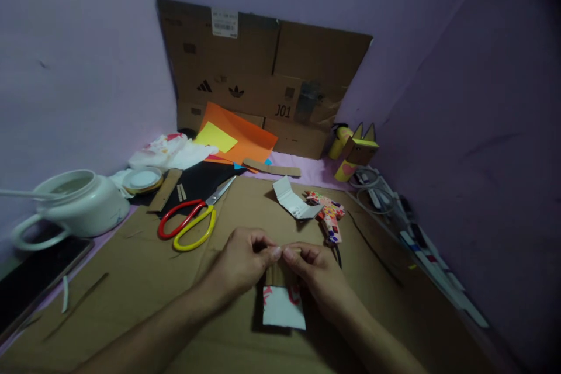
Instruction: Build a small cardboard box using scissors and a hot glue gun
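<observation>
Both of my hands meet over a cardboard sheet on the table. My left hand (248, 260) pinches the upper left part of a small cardboard strip (280, 274), thumb against fingers. At the strip's upper right my right hand (318, 272) pinches it too, the two thumbs almost touching. The strip's lower end is white with pink-red markings (283, 311). Behind my hands lies a folded white card piece (293, 201), beside a floral-patterned piece (328, 213). Scissors (195, 219) with one red and one yellow handle lie partly spread to the left.
On the left stand a white pot (83, 204) and a dark phone-like slab (44, 280). Orange paper (254, 134) and yellow paper (217, 137) lie before an upright cardboard box panel (245, 70). A yellow-and-brown paper figure (357, 155) and cables (377, 190) are at right.
</observation>
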{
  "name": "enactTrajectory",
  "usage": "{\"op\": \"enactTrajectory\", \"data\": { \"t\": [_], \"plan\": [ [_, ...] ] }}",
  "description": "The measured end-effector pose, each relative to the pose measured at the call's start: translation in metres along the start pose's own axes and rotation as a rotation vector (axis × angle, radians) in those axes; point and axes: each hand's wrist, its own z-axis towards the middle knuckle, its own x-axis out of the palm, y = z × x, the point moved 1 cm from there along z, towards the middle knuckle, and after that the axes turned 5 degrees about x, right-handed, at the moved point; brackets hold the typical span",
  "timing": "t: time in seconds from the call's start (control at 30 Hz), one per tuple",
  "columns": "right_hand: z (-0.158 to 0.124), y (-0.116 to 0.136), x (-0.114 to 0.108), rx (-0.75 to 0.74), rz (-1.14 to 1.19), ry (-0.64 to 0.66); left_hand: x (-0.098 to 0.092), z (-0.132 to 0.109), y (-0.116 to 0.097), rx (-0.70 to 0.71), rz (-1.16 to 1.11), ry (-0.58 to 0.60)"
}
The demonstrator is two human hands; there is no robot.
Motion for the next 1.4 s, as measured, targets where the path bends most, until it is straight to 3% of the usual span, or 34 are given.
{"op": "enactTrajectory", "data": {
  "t": [0.4,0.8,1.13,1.23,1.4],
  "plan": [
    [-0.008,0.004,0.012,-0.07,-0.02,-0.168,0.008,-0.01,-0.007,0.085,0.041,-0.162],
    [-0.004,0.004,0.006,-0.13,0.003,-0.24,0.01,-0.006,-0.002,0.026,-0.024,-0.176],
    [0.007,-0.003,0.003,-0.07,0.124,-0.191,0.005,0.008,0.009,-0.081,-0.162,-0.144],
    [0.006,0.001,0.001,0.015,0.214,-0.098,-0.001,0.014,0.014,-0.15,-0.219,-0.116],
    [0.002,0.01,-0.001,0.132,0.283,0.058,-0.005,0.016,0.013,-0.147,-0.259,-0.086]
  ]
}}
